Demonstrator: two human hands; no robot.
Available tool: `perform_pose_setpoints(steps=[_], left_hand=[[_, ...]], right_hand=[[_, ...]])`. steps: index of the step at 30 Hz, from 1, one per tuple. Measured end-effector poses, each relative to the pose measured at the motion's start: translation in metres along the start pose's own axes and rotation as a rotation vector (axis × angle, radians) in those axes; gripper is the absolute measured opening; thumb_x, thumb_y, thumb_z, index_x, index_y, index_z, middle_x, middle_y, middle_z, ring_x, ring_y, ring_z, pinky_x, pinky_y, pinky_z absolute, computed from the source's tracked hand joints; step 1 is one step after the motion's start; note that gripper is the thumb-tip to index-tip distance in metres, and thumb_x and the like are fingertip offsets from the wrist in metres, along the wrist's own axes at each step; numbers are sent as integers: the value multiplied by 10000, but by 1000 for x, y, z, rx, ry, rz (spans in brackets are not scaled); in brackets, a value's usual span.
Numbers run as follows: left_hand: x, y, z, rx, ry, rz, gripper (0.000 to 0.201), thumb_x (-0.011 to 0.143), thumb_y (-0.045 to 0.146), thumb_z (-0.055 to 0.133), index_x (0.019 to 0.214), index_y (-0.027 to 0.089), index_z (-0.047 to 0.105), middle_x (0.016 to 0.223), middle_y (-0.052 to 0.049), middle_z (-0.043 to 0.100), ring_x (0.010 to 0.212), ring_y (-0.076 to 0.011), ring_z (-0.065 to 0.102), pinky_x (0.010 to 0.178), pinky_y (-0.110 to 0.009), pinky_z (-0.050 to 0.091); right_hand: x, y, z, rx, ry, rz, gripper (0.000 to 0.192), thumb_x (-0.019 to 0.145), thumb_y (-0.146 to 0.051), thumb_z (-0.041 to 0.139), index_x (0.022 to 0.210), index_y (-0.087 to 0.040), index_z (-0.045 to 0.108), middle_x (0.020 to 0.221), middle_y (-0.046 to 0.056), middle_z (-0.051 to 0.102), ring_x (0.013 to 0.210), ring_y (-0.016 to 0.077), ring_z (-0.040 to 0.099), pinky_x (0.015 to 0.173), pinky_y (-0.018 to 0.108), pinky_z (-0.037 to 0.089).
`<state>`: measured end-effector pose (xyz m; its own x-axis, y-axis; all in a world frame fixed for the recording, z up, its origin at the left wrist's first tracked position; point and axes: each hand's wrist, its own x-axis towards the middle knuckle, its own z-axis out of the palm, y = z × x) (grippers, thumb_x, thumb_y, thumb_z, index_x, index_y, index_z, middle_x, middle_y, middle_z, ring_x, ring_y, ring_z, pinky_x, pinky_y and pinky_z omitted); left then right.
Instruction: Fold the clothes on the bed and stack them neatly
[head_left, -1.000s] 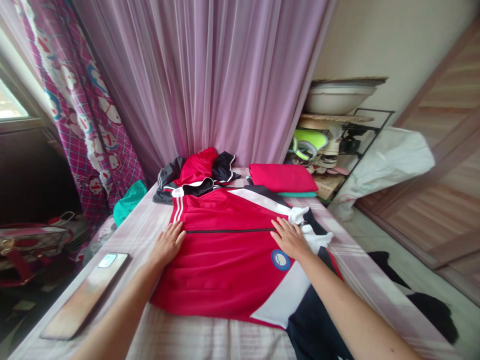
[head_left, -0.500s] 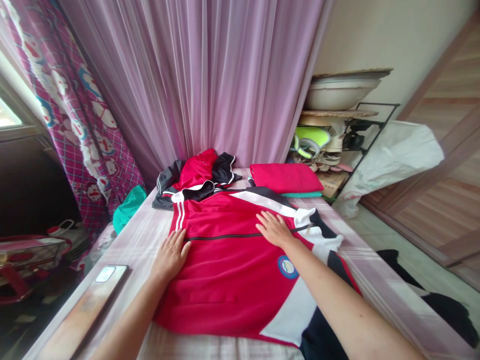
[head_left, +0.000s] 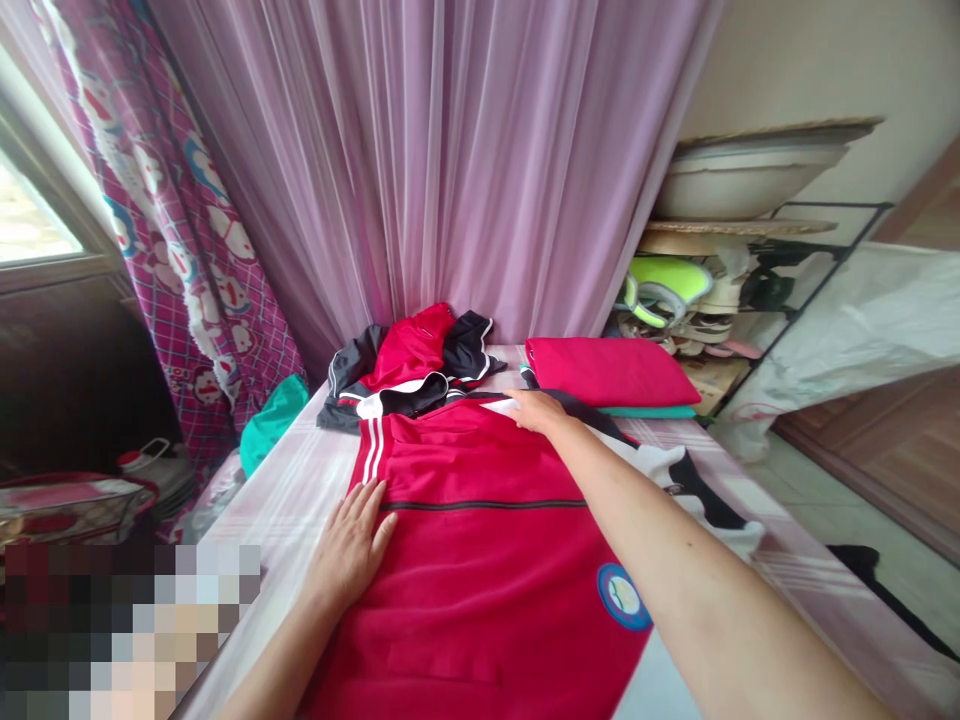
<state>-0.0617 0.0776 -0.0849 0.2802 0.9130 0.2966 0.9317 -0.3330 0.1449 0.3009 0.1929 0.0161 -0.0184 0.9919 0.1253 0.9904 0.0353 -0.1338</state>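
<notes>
A red zip-up jacket (head_left: 465,560) with white and black panels and a round blue badge lies spread front side up on the bed or table. My left hand (head_left: 352,540) rests flat on its striped hem, fingers stretched out beside the end of the black zipper. At the jacket's far side, my right hand (head_left: 536,410) has its fingers bent on the white-striped sleeve and appears to pinch the cloth. The right forearm crosses over the chest and hides part of the zipper and collar side.
Beyond the jacket lie a crumpled red-and-black garment (head_left: 412,350) and a folded red cloth (head_left: 611,372) on a teal one. A purple curtain (head_left: 450,150) hangs behind. At right stands a shoe rack (head_left: 810,290); a teal bag (head_left: 274,425) sits at the left edge.
My right hand has left the zipper area and moved to the far sleeve, its fingers going from spread to bent. The left hand stays on the hem. The view has shifted.
</notes>
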Motion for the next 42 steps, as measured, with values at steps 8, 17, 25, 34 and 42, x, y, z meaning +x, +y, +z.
perform_pose_setpoints(steps=[8, 17, 25, 34, 42], left_hand=[[-2, 6, -8, 21, -66, -2, 528, 985, 473, 343, 1482, 313, 420, 1530, -41, 457, 1424, -248, 385, 1166, -475, 335], [1, 12, -13, 39, -113, -24, 519, 975, 501, 371, 1460, 337, 452, 1554, -58, 419, 1435, -259, 365, 1163, -484, 323], [4, 20, -24, 65, -174, -42, 510, 971, 526, 370, 1432, 346, 492, 1569, -84, 390, 1450, -280, 339, 1159, -485, 314], [1, 20, -20, 76, -141, -38, 500, 973, 514, 378, 1448, 380, 458, 1585, -39, 368, 1452, -272, 333, 1158, -475, 312], [1, 20, -20, 76, -143, -31, 508, 976, 518, 365, 1454, 369, 452, 1573, -55, 386, 1445, -274, 350, 1147, -494, 325]], right_hand=[[31, -5, 33, 29, 37, 234, 408, 1000, -261, 320, 1298, -163, 581, 1115, 161, 706, 1039, 265, 661, 885, 365, 466], [-27, -37, 53, 136, 286, -124, 409, 973, -229, 403, 1334, -133, 569, 1275, 153, 640, 1159, 269, 576, 1005, 384, 426], [-26, -93, 24, 86, 33, -246, 485, 968, -368, 467, 1441, -261, 477, 1151, 82, 700, 1036, 234, 649, 857, 340, 500], [33, -117, 29, 66, 46, -49, 394, 1014, -264, 299, 1306, -174, 547, 1114, 150, 708, 1022, 257, 662, 872, 378, 485], [-15, -117, 50, 153, 133, -275, 584, 960, -284, 461, 1509, -116, 354, 1418, 158, 553, 1305, 245, 490, 1096, 393, 370]])
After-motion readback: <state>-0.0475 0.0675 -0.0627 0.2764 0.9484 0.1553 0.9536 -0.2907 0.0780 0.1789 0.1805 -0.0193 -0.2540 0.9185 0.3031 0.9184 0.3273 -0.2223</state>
